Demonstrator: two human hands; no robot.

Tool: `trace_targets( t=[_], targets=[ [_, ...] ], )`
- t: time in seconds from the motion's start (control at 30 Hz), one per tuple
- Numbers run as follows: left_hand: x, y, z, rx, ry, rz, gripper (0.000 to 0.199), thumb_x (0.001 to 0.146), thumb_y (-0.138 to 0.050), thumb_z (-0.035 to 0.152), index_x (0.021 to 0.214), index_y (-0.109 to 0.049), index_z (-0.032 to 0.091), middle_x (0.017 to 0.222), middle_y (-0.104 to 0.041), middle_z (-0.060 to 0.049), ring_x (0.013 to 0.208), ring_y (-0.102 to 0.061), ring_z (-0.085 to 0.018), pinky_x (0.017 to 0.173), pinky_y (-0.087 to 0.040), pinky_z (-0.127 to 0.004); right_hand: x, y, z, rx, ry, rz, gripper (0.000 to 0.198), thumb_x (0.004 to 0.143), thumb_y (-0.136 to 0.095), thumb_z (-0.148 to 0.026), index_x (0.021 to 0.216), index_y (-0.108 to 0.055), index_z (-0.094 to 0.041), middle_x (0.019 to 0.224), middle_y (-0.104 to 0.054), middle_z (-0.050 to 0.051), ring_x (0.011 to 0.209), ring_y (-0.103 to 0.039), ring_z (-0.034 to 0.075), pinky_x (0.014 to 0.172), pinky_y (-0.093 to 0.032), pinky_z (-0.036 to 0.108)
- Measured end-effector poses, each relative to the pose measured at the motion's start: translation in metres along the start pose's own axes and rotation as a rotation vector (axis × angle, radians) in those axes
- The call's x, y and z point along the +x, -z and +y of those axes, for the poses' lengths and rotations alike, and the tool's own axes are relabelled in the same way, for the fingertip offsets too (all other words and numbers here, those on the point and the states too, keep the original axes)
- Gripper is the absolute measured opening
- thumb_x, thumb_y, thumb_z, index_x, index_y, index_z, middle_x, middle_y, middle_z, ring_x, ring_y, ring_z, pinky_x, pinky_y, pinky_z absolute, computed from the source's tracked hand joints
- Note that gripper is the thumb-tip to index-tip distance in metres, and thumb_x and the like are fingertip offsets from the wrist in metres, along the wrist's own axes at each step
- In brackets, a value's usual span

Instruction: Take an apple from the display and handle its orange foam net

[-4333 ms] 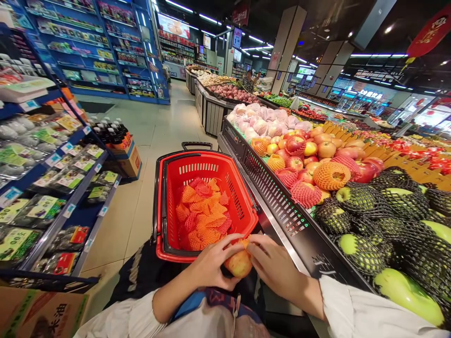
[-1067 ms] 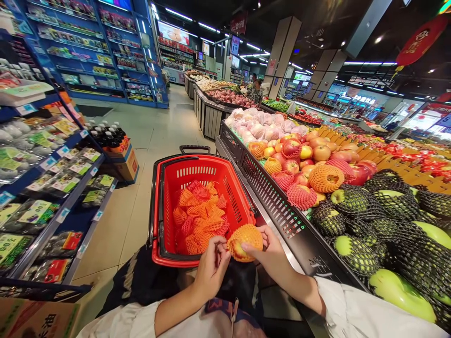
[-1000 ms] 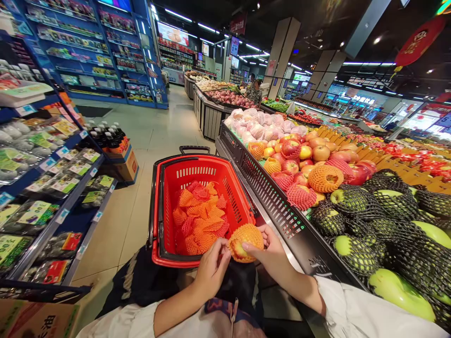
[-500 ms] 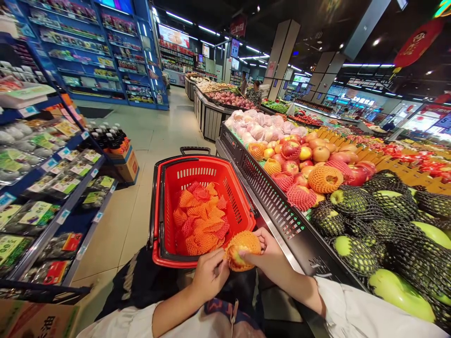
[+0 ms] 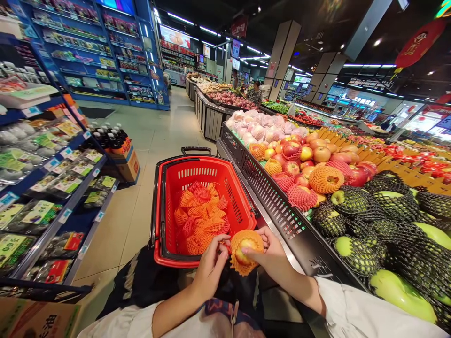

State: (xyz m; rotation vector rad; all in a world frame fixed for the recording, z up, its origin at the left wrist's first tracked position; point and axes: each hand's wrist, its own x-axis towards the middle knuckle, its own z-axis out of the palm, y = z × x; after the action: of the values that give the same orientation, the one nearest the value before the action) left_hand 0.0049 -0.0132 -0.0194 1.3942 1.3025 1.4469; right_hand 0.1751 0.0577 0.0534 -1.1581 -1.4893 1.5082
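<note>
Two bare hands, head view, both in white sleeves. Right hand (image 5: 262, 251): closed on one yellow-red fruit (image 5: 245, 245), thumb across the front, fingers behind. Fruit: partly covered by one orange foam net (image 5: 243, 268), its frilled edge hanging below; held between the two hands, just beyond the near right corner of the basket. Left hand (image 5: 213, 265): fingers curled, thumb held out, fingertips at the left edge of the net; whether they pinch it, cannot tell.

Ahead of the hands, slightly left: one red basket (image 5: 172, 199), black handles, slotted walls. Contents: a loose heap of orange and pink-red nets (image 5: 202, 216).

Right of the hands: one black slotted crate wall (image 5: 275, 192) along a fruit display. Behind it, forward of the right hand: red and yellow apples (image 5: 291, 168), some in orange or pink nets; beyond these, pale pink fruits in clear bags (image 5: 259, 129). Farther right: green fruits in black nets (image 5: 355, 201), one large green fruit (image 5: 403, 295) mostly bare.

Left of the hands, well apart: one tiered shelf of packaged goods (image 5: 66, 183); dark bottles with white caps (image 5: 114, 143) on a carton (image 5: 128, 166).
</note>
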Motion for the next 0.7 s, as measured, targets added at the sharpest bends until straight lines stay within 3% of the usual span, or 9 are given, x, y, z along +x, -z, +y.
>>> trace_targets(
  t=[0.1, 0.23, 0.47, 0.7],
  targets=[
    [0.003, 0.0, 0.003, 0.013, 0.112, -0.097, 0.033, 0.099, -0.042, 0.047, 0.109, -0.054, 0.018, 0.085, -0.053, -0.003, 0.078, -0.052, -0.02, 0.07, -0.041, -0.03, -0.001, -0.001, -0.002, 0.008, -0.014, -0.02, 0.055, 0.054, -0.089, -0.043, 0.088, -0.054, -0.018, 0.089, -0.068, 0.007, 0.08, -0.063, 0.02, 0.072, -0.049, 0.034],
    [0.004, -0.001, 0.004, -0.004, 0.071, -0.123, 0.032, 0.1, -0.038, 0.046, 0.09, -0.052, 0.019, 0.079, -0.049, -0.001, 0.072, -0.048, -0.018, 0.068, -0.038, -0.03, -0.001, -0.001, -0.002, 0.027, -0.032, -0.024, 0.056, 0.053, -0.09, -0.044, 0.087, -0.053, -0.019, 0.086, -0.068, 0.006, 0.078, -0.064, 0.02, 0.072, -0.049, 0.033],
    [0.006, -0.002, -0.009, 0.099, 0.0, -0.099, 0.006, 0.085, -0.045, 0.026, 0.088, -0.047, 0.02, 0.081, -0.049, -0.001, 0.076, -0.047, -0.02, 0.071, -0.036, -0.032, -0.006, 0.0, 0.0, 0.017, 0.0, -0.078, 0.053, 0.056, -0.091, -0.039, 0.089, -0.054, -0.019, 0.089, -0.068, 0.005, 0.081, -0.065, 0.019, 0.073, -0.051, 0.031],
    [0.007, -0.005, -0.012, 0.0, 0.038, -0.136, 0.008, 0.085, -0.051, 0.027, 0.089, -0.051, 0.02, 0.083, -0.054, -0.002, 0.077, -0.049, -0.019, 0.071, -0.038, -0.031, -0.005, 0.0, -0.002, 0.057, -0.041, -0.144, 0.054, 0.054, -0.092, -0.04, 0.085, -0.053, -0.019, 0.082, -0.068, 0.001, 0.072, -0.062, 0.014, 0.066, -0.048, 0.026]
  ],
)
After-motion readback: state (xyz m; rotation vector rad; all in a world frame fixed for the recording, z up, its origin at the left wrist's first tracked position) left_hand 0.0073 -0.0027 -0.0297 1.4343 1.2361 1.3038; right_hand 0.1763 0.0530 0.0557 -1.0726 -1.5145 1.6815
